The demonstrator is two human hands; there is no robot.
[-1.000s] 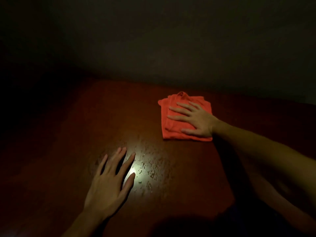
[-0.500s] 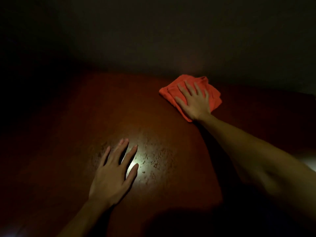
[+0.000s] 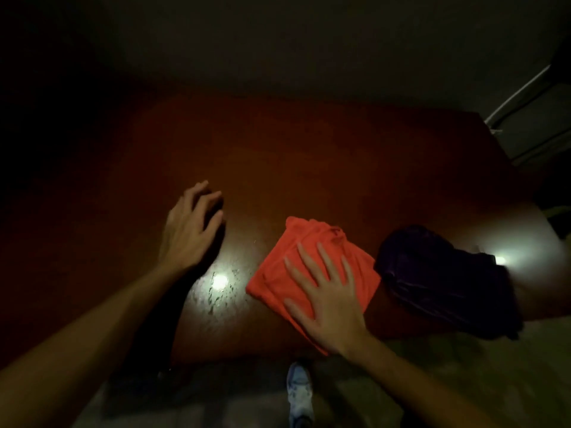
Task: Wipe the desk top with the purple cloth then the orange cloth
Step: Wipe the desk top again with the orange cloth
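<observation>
The orange cloth (image 3: 312, 273) lay folded on the desk (image 3: 309, 168), close to its near edge and a little right of centre. The right hand (image 3: 327, 291) pressed flat on it, palm down, fingers (image 3: 309, 261) spread wide and pointing away from the person; nothing was gripped, the hand simply bore down on the fabric. The heel of the hand sat over the cloth's near corner, which reached almost to the desk's edge. Creases and a folded ridge showed along the cloth's far side.

Just right of it, nearly touching its right corner, the purple cloth (image 3: 448, 279) lay bunched in a dark heap at the desk's near right corner, part of it hanging over the edge. No hand touched it.

The left hand (image 3: 191, 230) rested on the bare desk well to the left of the orange cloth, empty, fingers loosely curled and close together, their tips on or just above the wood; which, could not be told in the dim light. Both forearms were bare.

The desk was reddish-brown and glossy. A bright glare spot (image 3: 220, 281) lay between the two hands, with speckled marks around it, and a second glare (image 3: 500, 260) shone beside the purple cloth.

Below the near edge, a pale shoe (image 3: 299, 393) stood on a greyish floor (image 3: 463, 359). The room beyond was dark.
</observation>
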